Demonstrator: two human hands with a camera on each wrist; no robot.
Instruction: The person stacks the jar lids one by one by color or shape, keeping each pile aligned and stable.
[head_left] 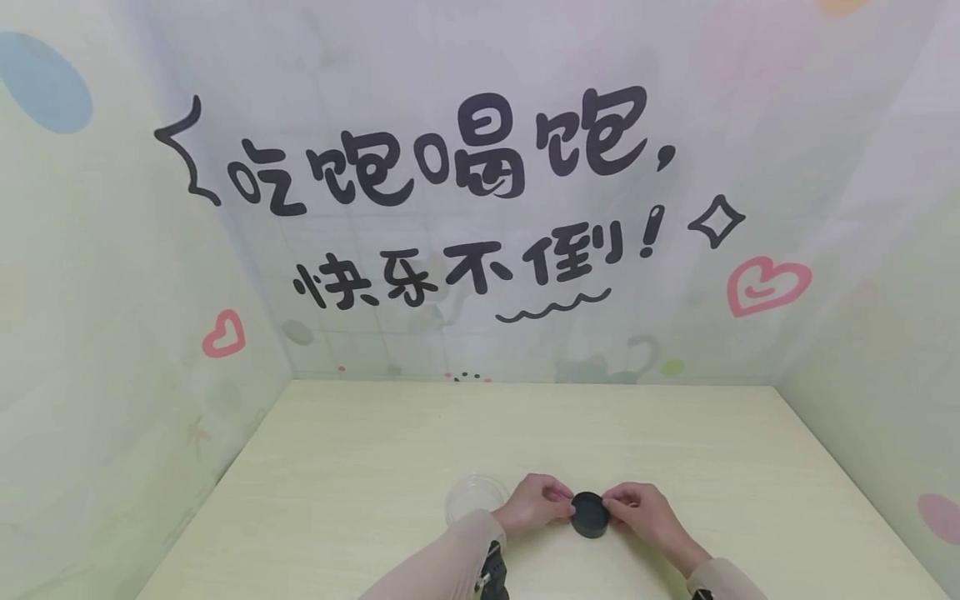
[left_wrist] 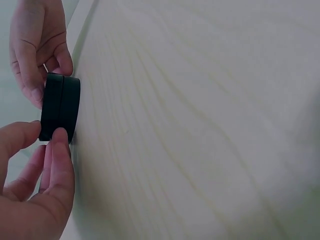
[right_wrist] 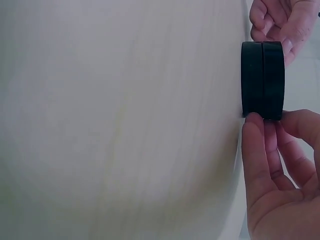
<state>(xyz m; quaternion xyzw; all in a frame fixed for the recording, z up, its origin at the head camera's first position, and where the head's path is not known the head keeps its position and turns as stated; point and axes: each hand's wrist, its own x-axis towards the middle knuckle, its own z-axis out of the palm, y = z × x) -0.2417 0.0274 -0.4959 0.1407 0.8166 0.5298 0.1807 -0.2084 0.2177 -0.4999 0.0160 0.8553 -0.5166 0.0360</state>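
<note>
A small round black container (head_left: 590,514) is between the two hands near the front of the table, its recessed round face towards the head camera. Both wrist views show a seam running round the side of the black container (left_wrist: 61,106). From the left, my left hand (head_left: 534,502) pinches its edge between thumb and fingertips. My right hand (head_left: 647,512) pinches the opposite edge the same way. In the right wrist view the right thumb and fingers (right_wrist: 255,150) grip the rim. Whether the container touches the table is hard to tell.
A clear round lid or dish (head_left: 474,495) lies on the pale wooden table (head_left: 360,467) just left of the left hand, partly covered by the left forearm. Printed fabric walls (head_left: 480,50) enclose the table at the back and both sides.
</note>
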